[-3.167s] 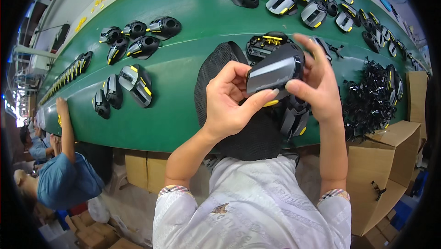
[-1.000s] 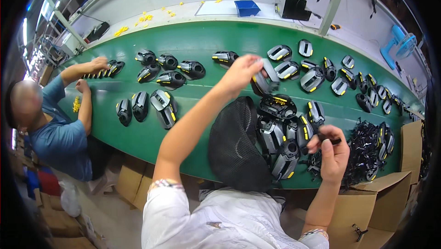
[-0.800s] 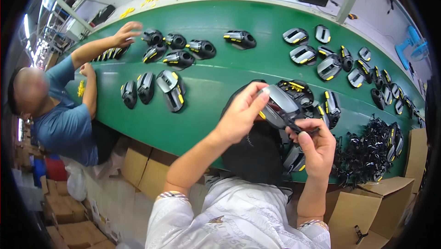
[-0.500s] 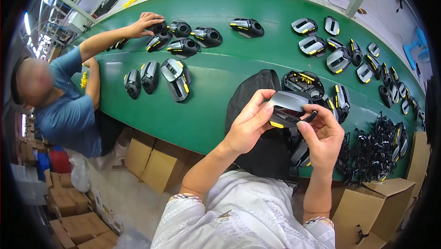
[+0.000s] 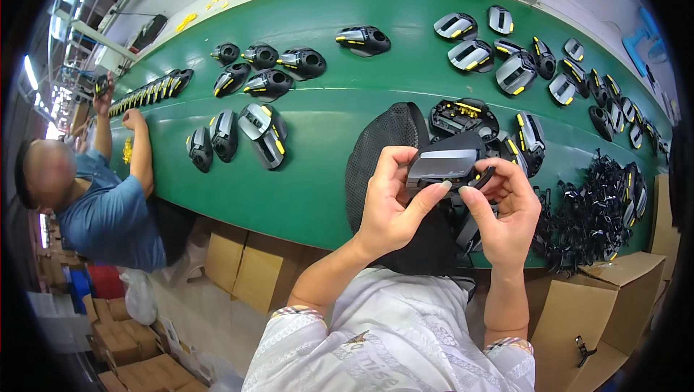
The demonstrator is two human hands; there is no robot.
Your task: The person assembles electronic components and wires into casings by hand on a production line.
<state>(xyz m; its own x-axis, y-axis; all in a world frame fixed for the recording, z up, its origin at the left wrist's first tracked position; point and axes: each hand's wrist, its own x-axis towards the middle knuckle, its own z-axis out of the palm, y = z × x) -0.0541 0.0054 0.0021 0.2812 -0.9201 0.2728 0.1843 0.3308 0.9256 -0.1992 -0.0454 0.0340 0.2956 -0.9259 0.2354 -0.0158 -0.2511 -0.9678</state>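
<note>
My left hand (image 5: 394, 207) grips a grey and black plastic shell (image 5: 448, 163), shaped like a computer mouse, by its left end. Its thumb presses along the lower edge. Between the fingertips of my right hand (image 5: 506, 207) is a small curved black plastic strip (image 5: 483, 178), held against the shell's right end. Whether the strip is seated in the shell I cannot tell. Just beyond my hands lies an opened black housing (image 5: 463, 118) with yellow parts inside. Grey shells with yellow side pieces (image 5: 530, 139) lie to the right of it.
A tangled heap of black plastic strips (image 5: 584, 215) lies on the green table (image 5: 318, 146) at right. More shells (image 5: 517, 72) are spread far right and left. A black mesh chair back (image 5: 383, 157) borders my hands. A co-worker (image 5: 108, 197) sits left; cardboard boxes (image 5: 249, 265) stand below.
The held shell has turned, showing more of its grey top, and its yellow edge piece is now hidden. The view has shifted slightly. The co-worker has drawn back from the black housings and raises one piece.
</note>
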